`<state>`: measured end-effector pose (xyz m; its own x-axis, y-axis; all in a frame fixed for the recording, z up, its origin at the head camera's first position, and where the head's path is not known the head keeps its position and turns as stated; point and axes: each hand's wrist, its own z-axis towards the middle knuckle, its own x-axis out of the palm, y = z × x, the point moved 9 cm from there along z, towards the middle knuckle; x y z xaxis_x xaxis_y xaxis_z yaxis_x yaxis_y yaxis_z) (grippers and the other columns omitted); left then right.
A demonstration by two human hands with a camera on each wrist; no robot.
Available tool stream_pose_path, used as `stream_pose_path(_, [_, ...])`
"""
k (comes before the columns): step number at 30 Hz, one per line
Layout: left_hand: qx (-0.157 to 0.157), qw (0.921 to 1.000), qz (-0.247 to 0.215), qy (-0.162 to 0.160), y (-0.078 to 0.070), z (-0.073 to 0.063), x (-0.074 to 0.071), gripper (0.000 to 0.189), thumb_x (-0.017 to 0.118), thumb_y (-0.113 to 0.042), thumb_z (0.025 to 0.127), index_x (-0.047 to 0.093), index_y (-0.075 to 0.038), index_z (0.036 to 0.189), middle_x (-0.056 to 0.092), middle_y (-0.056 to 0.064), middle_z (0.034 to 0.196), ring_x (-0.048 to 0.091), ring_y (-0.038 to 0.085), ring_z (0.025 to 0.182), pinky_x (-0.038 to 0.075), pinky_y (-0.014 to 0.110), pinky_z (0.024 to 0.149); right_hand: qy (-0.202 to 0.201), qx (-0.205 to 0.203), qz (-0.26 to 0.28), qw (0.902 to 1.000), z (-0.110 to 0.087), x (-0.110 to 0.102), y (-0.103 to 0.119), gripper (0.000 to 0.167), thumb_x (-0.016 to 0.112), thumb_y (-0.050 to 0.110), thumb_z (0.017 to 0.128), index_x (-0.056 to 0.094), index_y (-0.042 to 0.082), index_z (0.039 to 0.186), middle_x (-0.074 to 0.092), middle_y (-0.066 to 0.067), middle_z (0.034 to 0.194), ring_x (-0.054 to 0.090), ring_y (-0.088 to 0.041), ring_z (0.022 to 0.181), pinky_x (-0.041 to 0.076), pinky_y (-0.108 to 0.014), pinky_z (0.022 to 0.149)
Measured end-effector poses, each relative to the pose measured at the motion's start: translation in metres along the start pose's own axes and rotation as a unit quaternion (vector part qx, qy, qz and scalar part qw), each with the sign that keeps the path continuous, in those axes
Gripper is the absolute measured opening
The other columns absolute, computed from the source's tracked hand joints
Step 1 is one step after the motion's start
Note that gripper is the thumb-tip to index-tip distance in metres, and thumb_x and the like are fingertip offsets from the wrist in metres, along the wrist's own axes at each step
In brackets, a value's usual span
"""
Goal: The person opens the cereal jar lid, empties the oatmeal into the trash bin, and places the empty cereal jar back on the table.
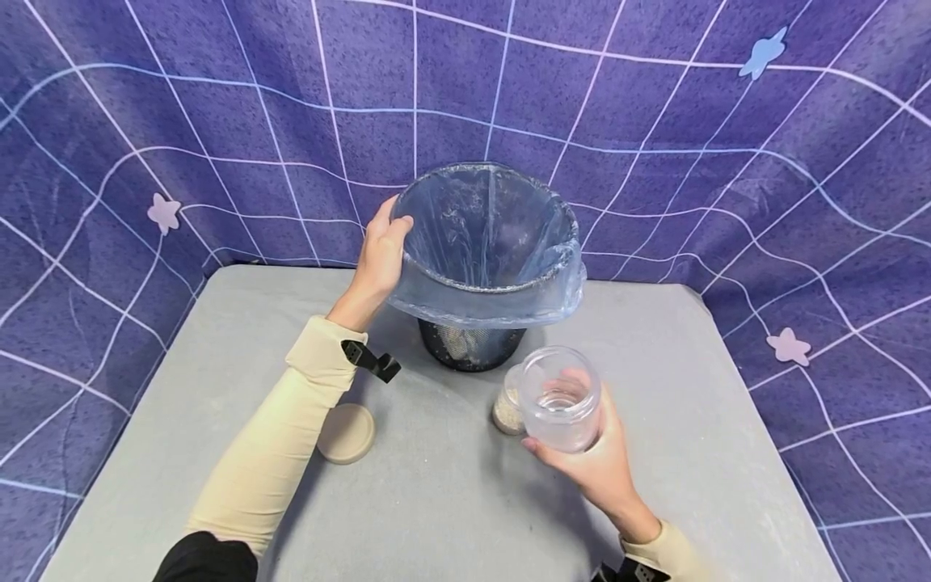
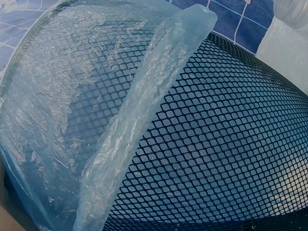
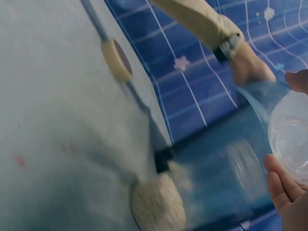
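A mesh waste bin lined with a blue plastic bag stands at the back of the table. My left hand grips its rim on the left side, thumb over the edge. In the left wrist view the liner hangs folded over the black mesh. My right hand holds a clear, empty-looking jar above the table, in front of the bin. Partly hidden behind it, a second clear jar stands upright with pale grainy contents at its bottom.
A round beige lid lies on the grey table, near my left forearm. Purple cloth with a grid pattern and star shapes hangs around the back and sides, right behind the bin.
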<state>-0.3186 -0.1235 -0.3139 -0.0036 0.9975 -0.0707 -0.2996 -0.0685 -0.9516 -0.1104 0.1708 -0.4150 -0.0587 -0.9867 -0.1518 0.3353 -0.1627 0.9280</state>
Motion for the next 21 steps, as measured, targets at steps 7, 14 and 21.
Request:
stream_pose_path(7, [0.004, 1.0, 0.008, -0.003, -0.001, -0.001, 0.0, 0.054, 0.04, -0.008, 0.106, 0.044, 0.006, 0.157, 0.057, 0.025, 0.151, 0.055, 0.035, 0.139, 0.04, 0.04, 0.12, 0.037, -0.021, 0.009, 0.9991, -0.008, 0.033, 0.006, 0.087, 0.103, 0.005, 0.064, 0.058, 0.008, 0.138, 0.069, -0.01, 0.131, 0.066, -0.028, 0.115, 0.049, -0.029, 0.105])
stream_pose_path(14, [0.006, 0.9999, 0.009, -0.004, -0.002, 0.0, 0.002, 0.054, 0.041, -0.008, 0.105, 0.044, 0.007, 0.157, 0.057, 0.025, 0.152, 0.054, 0.035, 0.14, 0.04, 0.039, 0.121, 0.061, -0.038, 0.028, 0.997, -0.015, 0.061, 0.011, 0.086, 0.102, 0.008, 0.067, 0.056, 0.008, 0.139, 0.068, -0.01, 0.133, 0.068, -0.03, 0.114, 0.051, -0.031, 0.105])
stream_pose_path(21, [0.003, 0.9999, 0.01, -0.005, 0.0, 0.0, 0.0, 0.053, 0.04, -0.009, 0.107, 0.044, 0.006, 0.157, 0.057, 0.025, 0.151, 0.055, 0.035, 0.139, 0.04, 0.039, 0.121, 0.105, -0.038, 0.077, 0.9907, -0.022, 0.097, -0.004, 0.091, 0.099, 0.005, 0.07, 0.051, 0.008, 0.146, 0.062, -0.015, 0.137, 0.067, -0.033, 0.117, 0.053, -0.035, 0.106])
